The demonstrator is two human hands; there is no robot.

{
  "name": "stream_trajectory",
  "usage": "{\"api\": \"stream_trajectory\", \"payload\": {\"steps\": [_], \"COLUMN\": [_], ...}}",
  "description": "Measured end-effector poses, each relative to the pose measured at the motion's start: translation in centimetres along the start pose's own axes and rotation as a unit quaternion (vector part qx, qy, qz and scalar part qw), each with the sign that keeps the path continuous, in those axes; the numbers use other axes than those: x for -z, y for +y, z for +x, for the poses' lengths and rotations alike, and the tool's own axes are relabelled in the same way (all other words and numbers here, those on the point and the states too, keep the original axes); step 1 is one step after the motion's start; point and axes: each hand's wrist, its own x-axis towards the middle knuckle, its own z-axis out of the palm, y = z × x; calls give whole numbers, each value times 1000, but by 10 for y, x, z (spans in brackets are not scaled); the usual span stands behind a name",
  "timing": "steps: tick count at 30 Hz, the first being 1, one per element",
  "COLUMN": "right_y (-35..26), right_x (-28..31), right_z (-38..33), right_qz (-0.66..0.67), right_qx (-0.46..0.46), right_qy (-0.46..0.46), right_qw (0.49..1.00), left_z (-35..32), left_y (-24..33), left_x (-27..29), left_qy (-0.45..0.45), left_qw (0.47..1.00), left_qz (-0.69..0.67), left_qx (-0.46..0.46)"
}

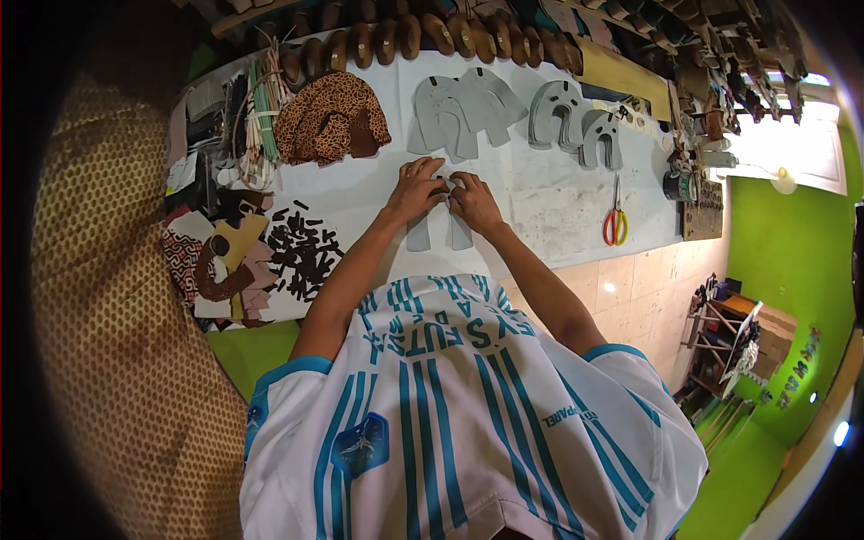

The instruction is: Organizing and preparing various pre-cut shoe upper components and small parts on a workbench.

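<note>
At the middle of the table's near edge, my left hand [416, 191] and my right hand [474, 202] meet over a grey U-shaped shoe upper piece [419, 236]. Its two legs point toward me, and my fingers hide its top. Both hands have curled fingers pressed onto the piece, close together. Just beyond them lie overlapping grey upper pieces [438, 112], some with a small black strip at the top. Two smaller groups of grey pieces [551, 112] sit farther right. Small black strips [301, 256] are heaped left of my left forearm.
A leopard-print stack [310, 112] and bundled pale strips [261, 117] lie at the far left, above material scraps [238, 247]. Brown shoe-shaped forms [385, 40] line the back. Scissors [616, 225] with red and yellow handles lie right, near a dark can [679, 186].
</note>
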Motion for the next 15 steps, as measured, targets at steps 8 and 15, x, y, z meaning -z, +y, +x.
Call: {"api": "stream_trajectory", "payload": {"steps": [8,15], "right_y": [-7,-14], "right_x": [-13,-11], "right_z": [1,-21], "right_qz": [-6,31], "right_qx": [-43,-82], "right_qy": [62,90], "right_qw": [997,992], "left_z": [-1,-6], "left_y": [2,2], "left_x": [1,0], "left_qy": [-1,7], "left_qw": [1000,1000], "left_qz": [9,4], "left_qx": [-1,7]}}
